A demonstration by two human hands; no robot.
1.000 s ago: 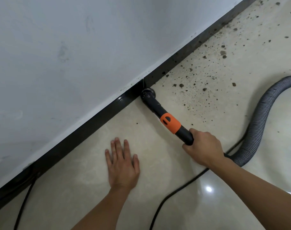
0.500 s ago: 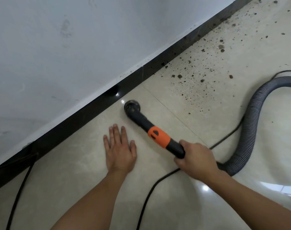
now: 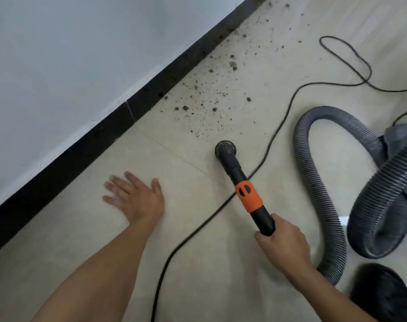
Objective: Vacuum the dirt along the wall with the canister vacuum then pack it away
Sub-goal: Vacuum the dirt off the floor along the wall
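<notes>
My right hand grips the black vacuum nozzle tube below its orange collar. The round nozzle mouth sits on the beige floor, just short of the scattered dark dirt that runs along the black baseboard. My left hand rests flat on the floor tile, fingers spread, left of the nozzle. The grey ribbed hose loops from my right hand toward the canister at the right edge.
A black power cord crosses the floor under the nozzle tube and curls at the upper right. A black round object lies at the bottom right. The white wall fills the upper left.
The nozzle has pulled away from the baseboard and swung right, out onto the open floor. The view turned right, showing the hose loop and canister. My left hand stayed flat on the floor.
</notes>
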